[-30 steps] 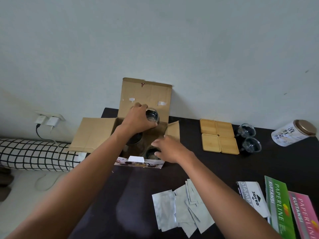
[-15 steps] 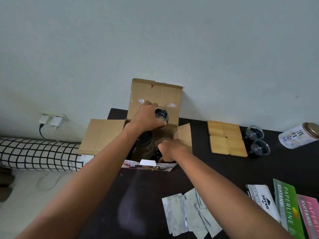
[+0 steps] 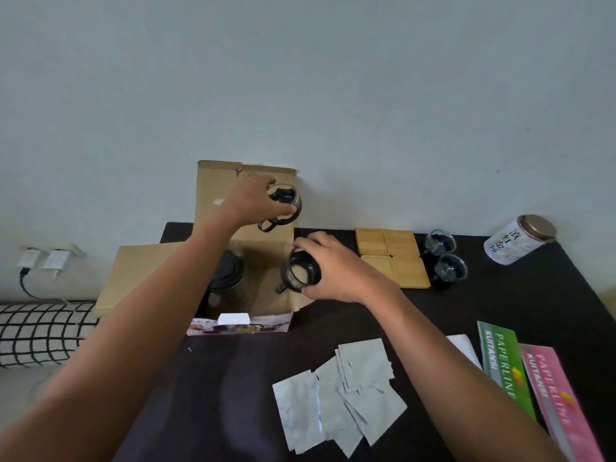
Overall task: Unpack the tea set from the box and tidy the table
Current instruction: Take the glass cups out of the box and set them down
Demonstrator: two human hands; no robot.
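Nearest the camera, a loose pile of silvery sachets (image 3: 340, 395) lies on the dark table (image 3: 233, 395), between the two forearms. To their right, at the table's near right corner, sit a green booklet (image 3: 503, 365) and a pink booklet (image 3: 560, 405) side by side, with a white packet (image 3: 465, 350) just left of the green one.

Farther in stands the open cardboard box (image 3: 150, 275), its flaps spread to the left and up against the wall. A dark-lidded teapot (image 3: 226, 275) is in the box's left half, under the left forearm.

The right hand (image 3: 336, 271) is curled round a glass cup (image 3: 300, 275) with a dark handle, holding it at the box's right edge, just above the opening. The left hand (image 3: 256, 203) reaches higher and farther, gripping a second glass cup (image 3: 283, 203) by its rim in front of the raised back flap, clear of the box. The two cups are apart, one above the other in the view.

Right of the box, four wooden coasters (image 3: 391, 258) lie in a square on the table, touching one another. Just beside them stand two more glass cups (image 3: 445, 261), close together. Farther right, a white tin (image 3: 518, 238) with a brown lid sits near the table's far corner.

Off the table to the left are a checked cushion (image 3: 40, 331) and two wall plugs (image 3: 43, 260).
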